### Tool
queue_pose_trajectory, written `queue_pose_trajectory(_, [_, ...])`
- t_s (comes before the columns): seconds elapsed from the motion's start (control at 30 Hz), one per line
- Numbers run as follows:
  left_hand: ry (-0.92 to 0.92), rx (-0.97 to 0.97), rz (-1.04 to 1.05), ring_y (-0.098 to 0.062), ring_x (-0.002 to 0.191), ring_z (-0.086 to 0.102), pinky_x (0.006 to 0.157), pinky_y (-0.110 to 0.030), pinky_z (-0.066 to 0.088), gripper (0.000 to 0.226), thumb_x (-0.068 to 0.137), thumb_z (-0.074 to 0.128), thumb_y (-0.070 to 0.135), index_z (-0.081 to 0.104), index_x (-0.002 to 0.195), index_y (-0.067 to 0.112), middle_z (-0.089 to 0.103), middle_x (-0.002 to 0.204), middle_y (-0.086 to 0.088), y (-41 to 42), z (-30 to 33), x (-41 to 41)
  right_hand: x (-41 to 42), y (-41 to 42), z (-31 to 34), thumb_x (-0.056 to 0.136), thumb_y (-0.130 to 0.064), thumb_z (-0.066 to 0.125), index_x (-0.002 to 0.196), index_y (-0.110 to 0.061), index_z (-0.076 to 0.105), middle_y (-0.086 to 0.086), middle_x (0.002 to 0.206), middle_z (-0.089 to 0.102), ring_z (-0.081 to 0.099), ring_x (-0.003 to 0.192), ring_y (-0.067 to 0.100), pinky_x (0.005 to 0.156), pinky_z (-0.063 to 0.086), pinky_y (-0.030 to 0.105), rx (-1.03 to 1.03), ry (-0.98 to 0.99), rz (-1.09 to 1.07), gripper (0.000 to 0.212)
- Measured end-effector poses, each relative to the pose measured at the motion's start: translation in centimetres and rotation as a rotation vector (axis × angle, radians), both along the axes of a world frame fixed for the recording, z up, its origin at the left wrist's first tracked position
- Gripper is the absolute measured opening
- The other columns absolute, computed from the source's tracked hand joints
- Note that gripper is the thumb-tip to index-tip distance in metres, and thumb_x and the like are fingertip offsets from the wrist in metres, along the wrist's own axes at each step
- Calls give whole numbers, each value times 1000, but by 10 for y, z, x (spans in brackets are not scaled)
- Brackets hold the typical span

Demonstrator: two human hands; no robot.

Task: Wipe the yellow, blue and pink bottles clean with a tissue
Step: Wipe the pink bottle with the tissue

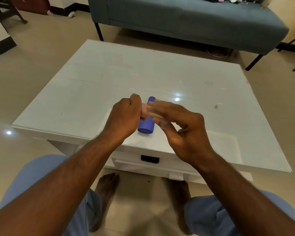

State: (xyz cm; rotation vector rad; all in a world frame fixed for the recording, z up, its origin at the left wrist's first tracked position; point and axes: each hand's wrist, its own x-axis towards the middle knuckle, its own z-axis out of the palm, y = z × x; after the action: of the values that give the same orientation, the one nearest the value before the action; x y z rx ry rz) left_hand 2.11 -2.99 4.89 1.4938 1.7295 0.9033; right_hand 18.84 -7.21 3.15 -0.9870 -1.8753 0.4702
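A blue bottle (146, 124) lies on its side on the white table (92, 86), near the front edge and partly behind my hands. My left hand (124, 116) grips a pale pink bottle (144, 111) just above the blue one; one pink end (134, 94) pokes out past the fist. My right hand (179, 123) is on the pink bottle's other end. Its blurred fingers lie over the bottle, the thumb is beneath, and a thin whitish tissue (157, 118) sits between them and the bottle. No yellow bottle is in view.
The table has a glass top and a drawer (150, 159) at the front, facing my knees. A grey-blue sofa (186, 17) stands behind the table. A dark chair (5, 11) is at far left. My bare feet rest on the tiled floor under the table's edge.
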Motion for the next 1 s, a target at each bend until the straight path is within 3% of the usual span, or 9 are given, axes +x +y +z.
queue_pose_trajectory(0.1, [-48, -34, 34, -19, 61, 46, 57, -31, 37, 42, 101, 25, 31, 48, 72, 10, 50, 66, -7, 3, -2, 1, -3, 0, -4, 91, 15, 61, 96, -5, 82, 4, 113, 78, 68, 122, 19, 117, 43, 42, 136, -49, 94, 30])
queue_pose_trajectory(0.2, [-71, -11, 38, -17, 59, 47, 57, -31, 39, 49, 103, 24, 38, 49, 70, 10, 50, 64, -6, 5, -3, 0, -7, -2, 0, 93, 19, 55, 100, -3, 80, 6, 111, 78, 71, 117, 18, 112, 47, 39, 97, 42, 154, 34])
queue_pose_trajectory(0.27, [-80, 38, -3, -17, 55, 46, 57, -31, 38, 56, 102, 24, 44, 47, 67, 7, 48, 60, -6, 5, -4, -1, -8, -4, 8, 91, 26, 54, 111, -3, 75, 9, 115, 77, 72, 115, 20, 104, 53, 36, -68, 290, 62, 41])
queue_pose_trajectory(0.4, [-65, 187, -82, -15, 53, 48, 54, -28, 38, 63, 104, 23, 43, 53, 74, -4, 50, 57, -4, 5, -4, 1, 7, 9, 20, 102, 5, 53, 123, -8, 71, 8, 123, 75, 71, 117, 24, 100, 57, 41, -366, 754, -199, 31])
queue_pose_trajectory(0.53, [-72, 277, -106, -14, 54, 51, 56, -30, 41, 59, 105, 24, 38, 59, 75, 1, 53, 56, -2, 4, -3, 2, 8, 11, 21, 101, 4, 42, 113, -15, 72, 13, 119, 76, 75, 109, 25, 82, 61, 29, -679, 1048, -228, 37])
queue_pose_trajectory(0.7, [-62, 355, -207, -5, 58, 56, 56, -15, 40, 49, 106, 26, 31, 65, 80, 19, 54, 57, 10, -1, -2, 6, 4, 9, 15, 104, -8, 42, 122, -16, 70, 12, 128, 72, 68, 119, 34, 87, 58, 38, -775, 971, -198, 34])
queue_pose_trajectory(0.9, [17, 404, -253, -18, 59, 56, 54, -36, 46, 56, 102, 25, 37, 65, 82, 4, 57, 61, -7, -6, -6, 9, -1, 5, 15, 88, -39, 51, 114, -27, 75, 1, 126, 73, 68, 116, 27, 83, 58, 40, -735, 790, -107, 37])
queue_pose_trajectory(1.0, [25, 404, -158, -21, 58, 57, 55, -42, 48, 59, 103, 26, 38, 61, 77, -1, 57, 59, -11, -4, -5, 7, -3, 1, 14, 94, -49, 51, 124, -29, 73, -8, 126, 72, 68, 113, 17, 88, 60, 32, -564, 471, -104, 42])
